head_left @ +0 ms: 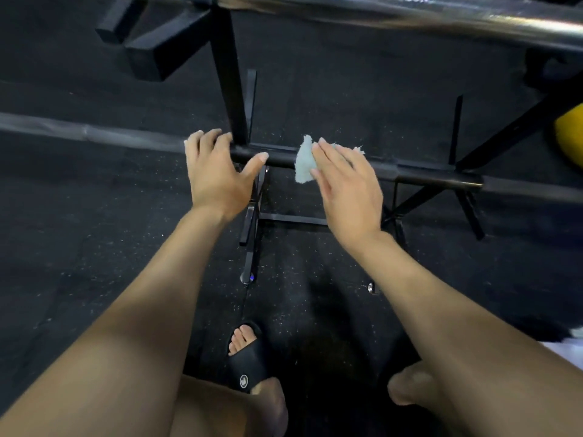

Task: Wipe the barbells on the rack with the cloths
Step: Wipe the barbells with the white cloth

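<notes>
A dark barbell [426,176] runs across the middle of the view, lying on a black rack [228,77]. My left hand [217,175] rests on the bar beside the rack's upright. Its fingers hook over the far side and the thumb points along the bar. A white sliver shows at its little-finger edge, perhaps a cloth. My right hand [347,190] presses a pale blue-grey cloth [303,164] against the bar with straight fingers. A second, chrome barbell [394,15] lies higher on the rack along the top of the view.
Black rack legs and cross braces [293,219] stand on the speckled rubber floor below the bar. A yellow object [571,137] sits at the right edge. My foot in a black slide sandal [249,364] is planted near the rack base.
</notes>
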